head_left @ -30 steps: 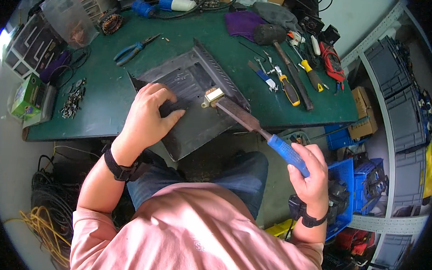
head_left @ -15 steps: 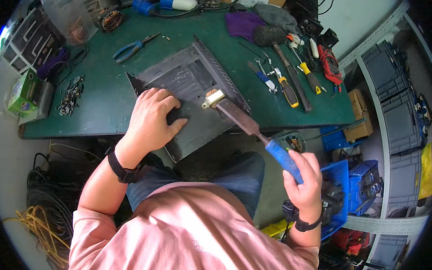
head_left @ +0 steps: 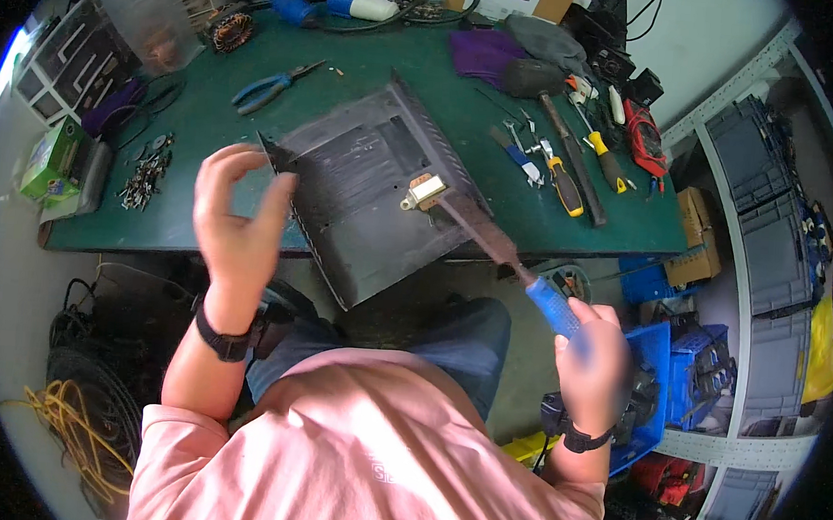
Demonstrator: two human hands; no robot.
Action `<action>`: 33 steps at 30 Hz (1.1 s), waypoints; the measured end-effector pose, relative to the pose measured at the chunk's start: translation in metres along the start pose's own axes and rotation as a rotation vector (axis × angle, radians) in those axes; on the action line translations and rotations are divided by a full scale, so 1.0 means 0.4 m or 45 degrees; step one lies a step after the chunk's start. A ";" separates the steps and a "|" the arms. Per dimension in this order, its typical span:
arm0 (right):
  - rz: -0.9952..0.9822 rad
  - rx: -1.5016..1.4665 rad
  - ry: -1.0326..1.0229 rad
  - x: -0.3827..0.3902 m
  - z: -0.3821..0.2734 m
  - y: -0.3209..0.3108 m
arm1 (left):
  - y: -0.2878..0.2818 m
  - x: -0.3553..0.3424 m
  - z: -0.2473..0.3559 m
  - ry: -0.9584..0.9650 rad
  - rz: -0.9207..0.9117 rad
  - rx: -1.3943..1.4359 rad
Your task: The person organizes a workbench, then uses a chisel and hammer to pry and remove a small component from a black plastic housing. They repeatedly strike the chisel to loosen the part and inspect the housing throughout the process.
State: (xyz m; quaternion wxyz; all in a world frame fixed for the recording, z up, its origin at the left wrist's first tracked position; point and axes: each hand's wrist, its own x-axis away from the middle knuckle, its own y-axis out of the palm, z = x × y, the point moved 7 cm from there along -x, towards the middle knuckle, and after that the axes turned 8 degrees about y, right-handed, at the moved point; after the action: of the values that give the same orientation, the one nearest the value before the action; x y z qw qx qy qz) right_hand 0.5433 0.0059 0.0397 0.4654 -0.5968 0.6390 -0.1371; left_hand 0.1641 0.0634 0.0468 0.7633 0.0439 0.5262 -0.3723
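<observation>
My left hand (head_left: 233, 215) is raised beside the left edge of a dark metal panel (head_left: 346, 241), fingers curved and apart, slightly blurred; whether its fingertips touch the edge I cannot tell. My right hand (head_left: 591, 361), also blurred, grips the blue handle of a long flat-bladed tool (head_left: 480, 229), like a file or scraper, with a rust-brown blade. The blade's far end meets a small brass-coloured metal fitting (head_left: 426, 189) on the panel. The panel lies slanted on the green bench (head_left: 151, 236), overhanging its front edge.
Blue pliers (head_left: 270, 87) lie behind the panel; small metal parts (head_left: 143, 177) are at left. Screwdrivers (head_left: 564, 183), a mallet (head_left: 580, 165) and a red meter (head_left: 645, 136) are at right. Blue crates (head_left: 691, 367) and grey-bin shelving (head_left: 773, 358) stand beside me.
My left hand has moved off the panel's middle toward the left, past its edge. My right hand, still on the tool, is slightly lower. The view has shifted slightly.
</observation>
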 end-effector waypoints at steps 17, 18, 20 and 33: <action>0.171 -0.623 0.293 0.028 0.174 0.013 | 0.084 0.138 -0.172 -1.701 -0.579 0.774; 0.175 -0.645 0.320 0.036 0.186 0.013 | 0.093 0.126 -0.170 -1.691 -0.602 0.768; 0.181 -0.690 0.375 0.049 0.207 0.015 | 0.107 0.115 -0.181 -1.667 -0.646 0.663; 0.202 -0.797 0.411 0.058 0.245 -0.045 | 0.108 -0.197 -0.053 -0.306 -0.016 0.429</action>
State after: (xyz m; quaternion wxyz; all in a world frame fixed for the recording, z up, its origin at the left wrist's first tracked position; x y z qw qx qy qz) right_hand 0.6322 0.0179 -0.0090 0.1625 -0.6296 0.7597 0.0094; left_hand 0.1609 0.1455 0.0892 0.8002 0.1230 0.3618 -0.4622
